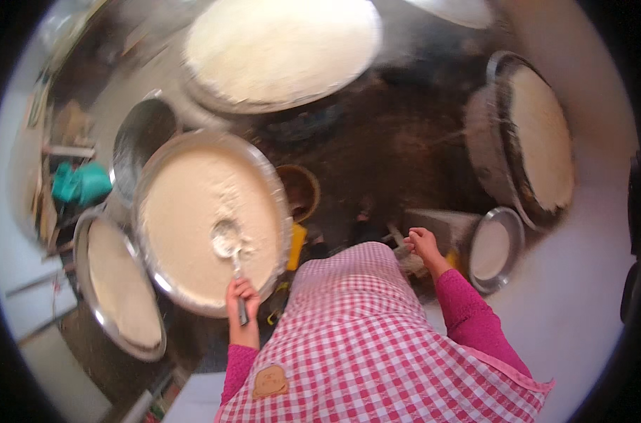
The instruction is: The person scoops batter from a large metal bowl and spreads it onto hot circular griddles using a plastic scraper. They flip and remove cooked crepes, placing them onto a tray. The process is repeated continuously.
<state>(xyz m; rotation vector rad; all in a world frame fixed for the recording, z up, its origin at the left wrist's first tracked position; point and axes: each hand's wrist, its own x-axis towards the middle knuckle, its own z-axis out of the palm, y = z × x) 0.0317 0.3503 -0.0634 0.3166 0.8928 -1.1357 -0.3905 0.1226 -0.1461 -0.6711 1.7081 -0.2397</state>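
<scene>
While left grip (241, 295) holds metal ladle (226, 240), lumps (226, 202) dot mixture (176, 218).

The mixture (193, 218) is cream, the apron (363, 331) pink-and-white checked, the sleeves (470, 311) magenta.

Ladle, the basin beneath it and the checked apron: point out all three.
Ladle (227, 244), head view: on its metal bowl.
Basin (167, 284), head view: on its rim, lower left.
Checked apron (359, 310), head view: on the cloth's middle.

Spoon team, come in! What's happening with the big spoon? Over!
Left hand: gripping big spoon. Right hand: off to the right, grip unclear. Big spoon: over pale mixture in round pan. Close left: second pan.
</scene>
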